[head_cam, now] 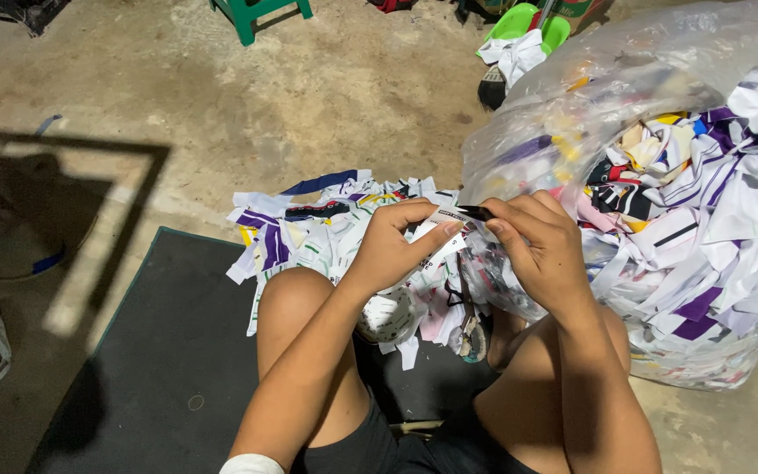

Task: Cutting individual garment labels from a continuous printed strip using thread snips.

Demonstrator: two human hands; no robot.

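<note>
L hand [389,250] & R hand [539,247] both pinched shut on one small fabric strip [446,230], white w/ dark end, held betw. my fingertips above my knees. Scrap pile [326,224] on concrete floor just beyond. Clear plastic bag [660,167] of scraps touching R leg. Dark mat [168,369] under me.

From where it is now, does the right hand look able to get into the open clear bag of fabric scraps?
Probably yes. The right hand is right beside the bag's open mouth with nothing between, but it is pinching a small strip along with the left hand.
</note>
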